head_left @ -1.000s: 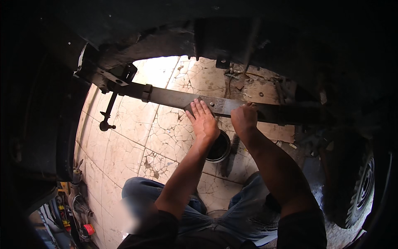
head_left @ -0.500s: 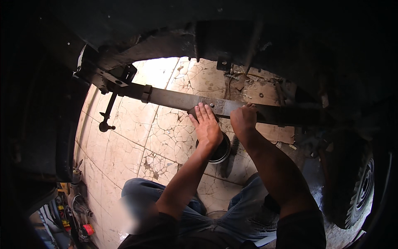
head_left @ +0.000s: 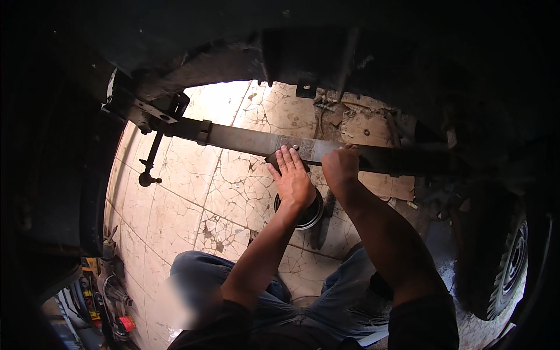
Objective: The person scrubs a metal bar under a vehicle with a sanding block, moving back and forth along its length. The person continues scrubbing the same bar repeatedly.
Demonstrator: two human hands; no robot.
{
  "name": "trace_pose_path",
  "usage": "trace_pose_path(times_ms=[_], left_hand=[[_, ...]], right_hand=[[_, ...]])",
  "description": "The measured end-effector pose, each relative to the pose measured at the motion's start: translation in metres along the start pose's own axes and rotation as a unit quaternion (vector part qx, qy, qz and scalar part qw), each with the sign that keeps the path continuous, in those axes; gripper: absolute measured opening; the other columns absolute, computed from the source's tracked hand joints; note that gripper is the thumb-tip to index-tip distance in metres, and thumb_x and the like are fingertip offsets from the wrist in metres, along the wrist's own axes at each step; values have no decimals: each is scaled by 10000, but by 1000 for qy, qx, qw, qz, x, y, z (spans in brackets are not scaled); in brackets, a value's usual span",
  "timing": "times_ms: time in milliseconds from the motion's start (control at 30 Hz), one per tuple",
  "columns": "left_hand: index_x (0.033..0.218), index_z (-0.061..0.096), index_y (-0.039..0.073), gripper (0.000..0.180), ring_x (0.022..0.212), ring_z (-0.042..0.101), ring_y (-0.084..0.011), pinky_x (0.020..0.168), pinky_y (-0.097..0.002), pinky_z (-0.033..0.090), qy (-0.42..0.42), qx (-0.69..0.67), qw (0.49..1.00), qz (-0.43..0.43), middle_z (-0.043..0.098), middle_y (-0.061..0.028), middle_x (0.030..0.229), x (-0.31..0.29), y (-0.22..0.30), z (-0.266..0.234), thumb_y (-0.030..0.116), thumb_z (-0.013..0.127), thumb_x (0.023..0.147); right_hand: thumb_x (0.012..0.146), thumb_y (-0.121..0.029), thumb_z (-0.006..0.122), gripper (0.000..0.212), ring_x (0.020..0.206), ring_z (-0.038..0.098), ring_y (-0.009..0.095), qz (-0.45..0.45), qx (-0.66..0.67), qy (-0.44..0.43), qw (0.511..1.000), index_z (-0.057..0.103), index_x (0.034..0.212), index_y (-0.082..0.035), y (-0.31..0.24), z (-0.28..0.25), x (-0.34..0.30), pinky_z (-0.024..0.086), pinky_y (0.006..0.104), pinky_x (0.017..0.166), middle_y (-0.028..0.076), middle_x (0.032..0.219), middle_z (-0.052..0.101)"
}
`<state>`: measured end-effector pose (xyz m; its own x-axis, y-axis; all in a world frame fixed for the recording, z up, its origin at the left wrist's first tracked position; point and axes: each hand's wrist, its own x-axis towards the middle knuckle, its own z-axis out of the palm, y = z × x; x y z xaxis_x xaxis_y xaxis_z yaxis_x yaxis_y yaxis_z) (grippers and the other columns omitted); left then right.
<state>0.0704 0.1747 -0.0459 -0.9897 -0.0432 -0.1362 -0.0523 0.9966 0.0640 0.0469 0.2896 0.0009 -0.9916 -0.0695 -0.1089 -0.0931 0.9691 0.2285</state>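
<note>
No words, labels, brands, numbers or signs can be read anywhere in the frame, from upper left to lower right.

Floor point(head_left: 169, 221) = pale beige tile, lg squares w/ dark joints at a slant; several tiles badly cracked, esp. mid-floor, w/ a few chipped, dirty spots. Strong white light point(head_left: 216, 105) hits floor up top, L of ctr, washing out detail; tiles nr btm dimmer, warmer. Flat brown sheet point(head_left: 388, 185) on floor R of ctr. Wheel point(head_left: 513, 262) w/ chunky tread far R. Btm L: clutter incl. red bit point(head_left: 126, 324). Outer edges v. dark, detail unreadable.
</note>
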Motion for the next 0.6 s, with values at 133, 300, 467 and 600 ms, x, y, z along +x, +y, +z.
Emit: trace_pose_path(times_ms=[133,300,467,600], left_hand=[[1521,144,-40,860,1504,50,-336,1149,-633,-3,-8,17,1000,11,93,-190,1616,12,-12,-22,209,561,812],[1519,142,-44,858,1503,49,-343,1152,-627,-2,-19,52,998,-20,88,-202,1614,29,-27,-32,184,568,809],[1517,116,-56,892,1500,43,-365,1148,-630,-17,-10,16,1000,18,81,-216,1610,-1,-8,-9,181,576,791],[1521,123,-46,879,1502,46,-349,1152,-627,-16,-16,20,999,23,85,-205,1613,12,-17,-23,176,564,794]], right_hand=[[840,-171,587,236,1068,627,374,-24,0,-3,1000,763,978,-95,5,14,5,485,423,781,236,1197,649],[832,-168,592,219,1038,636,352,-14,-27,39,999,766,945,-95,1,18,4,480,419,750,219,1140,676],[839,-168,588,223,1026,638,341,-6,-8,-8,1000,764,955,-97,0,10,7,477,411,739,218,1141,673],[838,-167,589,210,1008,638,333,-4,-30,61,998,766,932,-101,2,23,3,477,407,738,198,1107,684]])
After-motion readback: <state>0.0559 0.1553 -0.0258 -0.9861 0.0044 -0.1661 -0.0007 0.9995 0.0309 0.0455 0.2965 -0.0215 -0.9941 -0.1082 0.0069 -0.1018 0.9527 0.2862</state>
